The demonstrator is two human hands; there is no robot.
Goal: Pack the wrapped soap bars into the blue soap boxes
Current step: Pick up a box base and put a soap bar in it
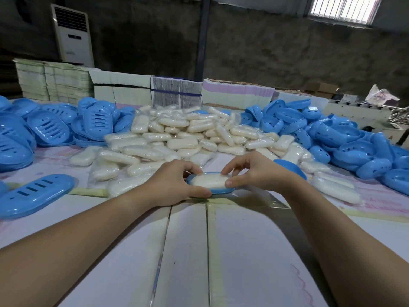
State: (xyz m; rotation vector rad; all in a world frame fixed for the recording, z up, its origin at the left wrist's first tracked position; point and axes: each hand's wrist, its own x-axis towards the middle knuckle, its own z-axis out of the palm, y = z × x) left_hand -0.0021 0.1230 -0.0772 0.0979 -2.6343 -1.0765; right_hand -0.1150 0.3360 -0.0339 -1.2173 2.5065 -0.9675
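Observation:
A wrapped white soap bar (210, 181) lies in a blue soap box bottom (221, 192) on the table in front of me. My left hand (174, 183) grips the box's left end, thumb along its near rim. My right hand (254, 171) holds the right end, with fingertips resting on the soap. A big heap of wrapped soap bars (177, 138) lies just behind. Slotted blue box lids (55, 125) pile up at the left, and blue box bottoms (332, 134) pile up at the right.
One slotted blue lid (35, 194) lies alone at the near left. Another blue box part (292, 167) sits behind my right wrist. Stacks of flat cartons (119, 87) line the table's far edge. The near table (199, 251) is covered with pale sheets.

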